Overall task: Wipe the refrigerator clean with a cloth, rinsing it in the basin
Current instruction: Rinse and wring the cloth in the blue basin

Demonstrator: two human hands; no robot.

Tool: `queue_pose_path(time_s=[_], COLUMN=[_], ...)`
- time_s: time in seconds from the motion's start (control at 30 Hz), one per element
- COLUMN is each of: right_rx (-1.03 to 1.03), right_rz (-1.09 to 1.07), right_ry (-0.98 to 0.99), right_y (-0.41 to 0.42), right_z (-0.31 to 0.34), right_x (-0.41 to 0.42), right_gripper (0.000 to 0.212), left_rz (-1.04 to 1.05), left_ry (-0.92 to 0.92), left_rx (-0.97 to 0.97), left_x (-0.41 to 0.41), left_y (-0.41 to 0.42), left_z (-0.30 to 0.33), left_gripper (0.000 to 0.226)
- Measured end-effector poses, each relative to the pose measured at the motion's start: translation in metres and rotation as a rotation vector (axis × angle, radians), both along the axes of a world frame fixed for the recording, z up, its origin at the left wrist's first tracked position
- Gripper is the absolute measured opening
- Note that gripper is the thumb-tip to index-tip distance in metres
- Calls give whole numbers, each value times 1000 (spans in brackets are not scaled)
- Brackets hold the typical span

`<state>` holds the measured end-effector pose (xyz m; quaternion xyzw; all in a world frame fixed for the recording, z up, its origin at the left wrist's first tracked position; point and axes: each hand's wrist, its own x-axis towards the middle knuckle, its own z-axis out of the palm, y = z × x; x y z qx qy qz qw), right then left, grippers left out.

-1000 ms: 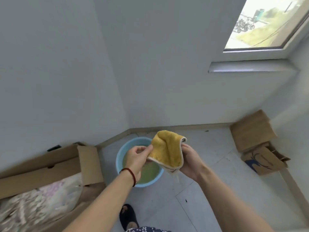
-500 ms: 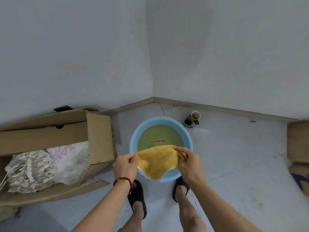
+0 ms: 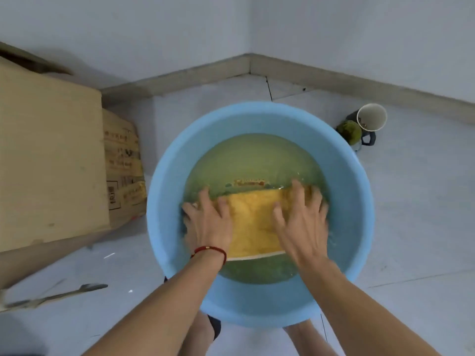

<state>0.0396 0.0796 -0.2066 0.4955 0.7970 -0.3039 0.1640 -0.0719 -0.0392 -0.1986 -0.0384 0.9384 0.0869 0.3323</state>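
Observation:
A yellow cloth (image 3: 253,222) with a white edge lies spread in the greenish water of a round blue basin (image 3: 359,191) on the floor. My left hand (image 3: 209,222), with a red cord at the wrist, presses on the cloth's left side with fingers spread. On the cloth's right side rests my right hand (image 3: 300,222), fingers also spread. Both hands are in the water and lie flat on the cloth. The refrigerator is out of view.
A large cardboard box (image 3: 48,160) stands left of the basin. A white cup (image 3: 372,116) and a dark green round object (image 3: 349,132) sit on the floor at the back right. A thin metal tool (image 3: 59,295) lies at lower left. Walls meet in a corner behind.
The cloth went from held up in the air, to spread over the basin, to pushed down into the water. My view dropped closer to the basin.

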Motion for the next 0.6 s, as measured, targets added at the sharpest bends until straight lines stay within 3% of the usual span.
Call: queue_pose_path(time_s=[0.1,0.17,0.23,0.3,0.4,0.47,0.53,0.6], right_rx=[-17,-141,-372,-477,-264,-59,122,252], right_rz=[-42,-172,-389,-396,17,303,386,293], right_ry=[-34,115,321,383,165,-21,-59,-106], right_y=[-25,-39,-38,-32,-18,-6,4,3], right_z=[-16,-21,-22,-23,-25,-29,-32,-32], right_x=[-24,-35,-43,-45,-47,-47,-44,-40], right_gripper=[73,66,52,41,45,39,32,35], left_rz=[297,506,554,557,404,260,230,331], left_ry=[-103,-112,-132,-240,-348,-249,-110,-90], left_rx=[95,283,436,500,399,296,264,224], left_x=[22,23,18,14,8,5,9,15], left_y=[25,34,35,31,28,21,8,-1], left_z=[-14,-24,-32,-42,-35,-22,-10,-2], left_gripper=[50,41,30,32,34,31,32,40])
